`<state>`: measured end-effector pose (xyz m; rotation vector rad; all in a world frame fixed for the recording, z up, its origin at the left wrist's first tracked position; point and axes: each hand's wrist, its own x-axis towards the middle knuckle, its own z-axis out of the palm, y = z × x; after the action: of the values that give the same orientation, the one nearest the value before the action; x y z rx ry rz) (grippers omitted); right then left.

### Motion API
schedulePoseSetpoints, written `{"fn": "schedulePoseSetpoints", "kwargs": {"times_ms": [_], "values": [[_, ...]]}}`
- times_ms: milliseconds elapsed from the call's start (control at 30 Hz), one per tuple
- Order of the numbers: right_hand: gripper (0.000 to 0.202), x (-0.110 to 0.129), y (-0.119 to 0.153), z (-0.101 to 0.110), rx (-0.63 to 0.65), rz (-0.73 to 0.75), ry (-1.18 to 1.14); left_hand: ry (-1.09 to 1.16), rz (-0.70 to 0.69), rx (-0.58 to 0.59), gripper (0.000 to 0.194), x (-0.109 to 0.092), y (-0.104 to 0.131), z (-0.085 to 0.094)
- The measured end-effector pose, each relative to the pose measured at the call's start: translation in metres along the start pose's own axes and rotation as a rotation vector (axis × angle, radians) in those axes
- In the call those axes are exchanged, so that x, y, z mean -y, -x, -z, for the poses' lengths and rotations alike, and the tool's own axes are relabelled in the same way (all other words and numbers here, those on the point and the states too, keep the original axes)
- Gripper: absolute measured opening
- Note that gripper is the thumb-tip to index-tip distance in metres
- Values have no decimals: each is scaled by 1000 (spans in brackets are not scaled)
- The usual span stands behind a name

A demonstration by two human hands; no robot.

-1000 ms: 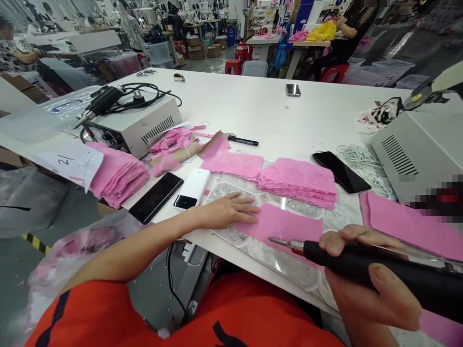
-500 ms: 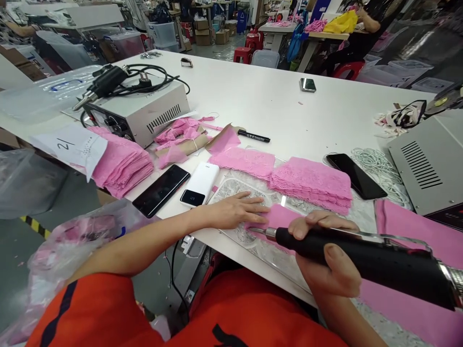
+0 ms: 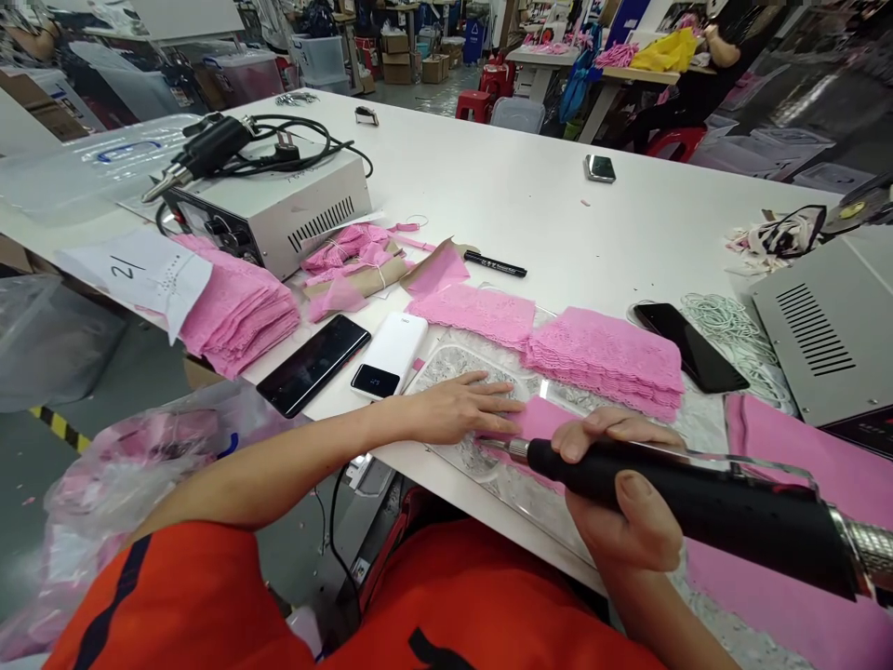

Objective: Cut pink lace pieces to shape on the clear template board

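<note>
right hand [image 3: 620,493]: fingers gripping black tool [image 3: 698,507], axis left-right | left hand [image 3: 457,409]: fingers spread, on pink piece [image 3: 545,419]'s left part | tool tip [image 3: 492,444] just near-side of left fingers

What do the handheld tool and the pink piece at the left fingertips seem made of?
Handheld tool: dull black body, probably plastic or rubber, showing little shine; its front collar looks metal, silvery and glossy. Pink piece: apparently thin fabric, matt and without glare; the fibre can't be told.
</note>
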<state>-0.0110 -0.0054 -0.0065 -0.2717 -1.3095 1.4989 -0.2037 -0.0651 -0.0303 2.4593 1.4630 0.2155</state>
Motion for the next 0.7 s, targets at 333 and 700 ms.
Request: {"fn": "schedulePoseSetpoints", "kwargs": {"times_ms": [333,700], "values": [[7,0,-2,-2,72,24,39,2,29,28,60,-3,-1,3],[18,15,-23,37,-221,150,98,-34,6,-212,58,-6,4,-7]]}}
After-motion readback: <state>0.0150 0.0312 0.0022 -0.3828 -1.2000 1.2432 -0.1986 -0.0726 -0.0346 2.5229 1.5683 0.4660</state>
